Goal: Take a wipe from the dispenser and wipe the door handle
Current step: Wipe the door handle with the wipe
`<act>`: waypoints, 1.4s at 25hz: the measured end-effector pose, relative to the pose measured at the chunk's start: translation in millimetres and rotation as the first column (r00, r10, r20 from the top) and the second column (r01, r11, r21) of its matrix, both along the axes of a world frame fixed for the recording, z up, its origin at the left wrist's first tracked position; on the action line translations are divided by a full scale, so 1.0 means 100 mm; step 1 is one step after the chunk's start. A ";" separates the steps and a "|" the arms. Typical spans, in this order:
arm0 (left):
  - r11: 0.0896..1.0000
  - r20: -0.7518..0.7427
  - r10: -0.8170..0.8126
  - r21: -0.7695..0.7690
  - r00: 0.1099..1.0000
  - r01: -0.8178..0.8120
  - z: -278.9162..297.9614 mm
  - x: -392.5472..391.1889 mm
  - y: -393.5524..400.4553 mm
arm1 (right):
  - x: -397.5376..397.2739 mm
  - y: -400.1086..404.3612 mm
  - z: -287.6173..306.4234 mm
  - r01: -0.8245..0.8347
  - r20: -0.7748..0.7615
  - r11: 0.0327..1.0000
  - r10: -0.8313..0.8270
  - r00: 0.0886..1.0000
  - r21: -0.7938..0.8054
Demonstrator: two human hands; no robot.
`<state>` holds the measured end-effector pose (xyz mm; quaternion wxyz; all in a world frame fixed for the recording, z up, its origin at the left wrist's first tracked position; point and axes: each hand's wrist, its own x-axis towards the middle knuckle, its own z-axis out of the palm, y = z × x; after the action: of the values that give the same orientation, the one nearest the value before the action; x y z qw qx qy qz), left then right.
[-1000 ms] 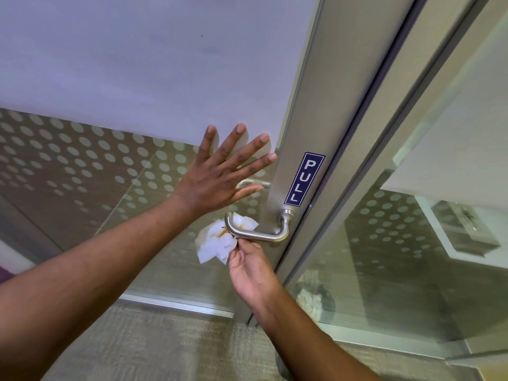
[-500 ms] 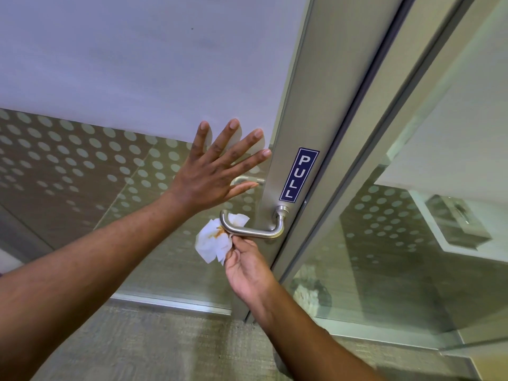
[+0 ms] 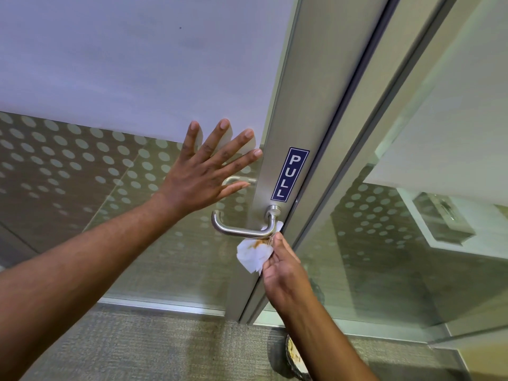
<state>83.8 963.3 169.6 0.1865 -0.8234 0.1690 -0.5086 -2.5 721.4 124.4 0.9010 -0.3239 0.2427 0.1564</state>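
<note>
Blue PULL sign (image 3: 290,174) on the metal door frame (image 3: 308,105), dotted frosted glass (image 3: 82,160), carpet (image 3: 137,350) below.

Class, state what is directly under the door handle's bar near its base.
The stained white wipe, pinched by the right hand, under the door handle. The wipe's far side is hidden.

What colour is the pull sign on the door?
The PULL sign is dark blue with white letters and a thin white border, clearest in the head view.
</note>
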 end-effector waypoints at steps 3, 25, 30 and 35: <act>1.000 -0.003 -0.007 -0.003 1.000 0.007 0.00 0.01 0.00 | 0.08 -0.10 0.14 0.046 0.165 0.868 0.042 0.985 -0.495; 1.000 -0.012 -0.005 -0.019 1.000 0.005 0.03 -0.01 -0.04 | -0.09 0.31 -0.08 -0.160 0.048 0.966 0.153 0.987 0.202; 1.000 -0.022 -0.004 -0.024 1.000 0.003 0.04 -0.04 -0.04 | -0.01 0.66 -0.03 -0.230 0.078 0.946 0.218 0.973 0.228; 1.000 -0.032 0.021 -0.010 0.999 -0.021 0.03 -0.04 -0.03 | 0.03 0.71 -0.06 -0.242 0.109 0.950 0.224 0.968 0.198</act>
<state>79.6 960.5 172.5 0.1846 -0.8342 0.1606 -0.4942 0.2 792.8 118.2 0.9148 -0.2597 0.1463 0.2727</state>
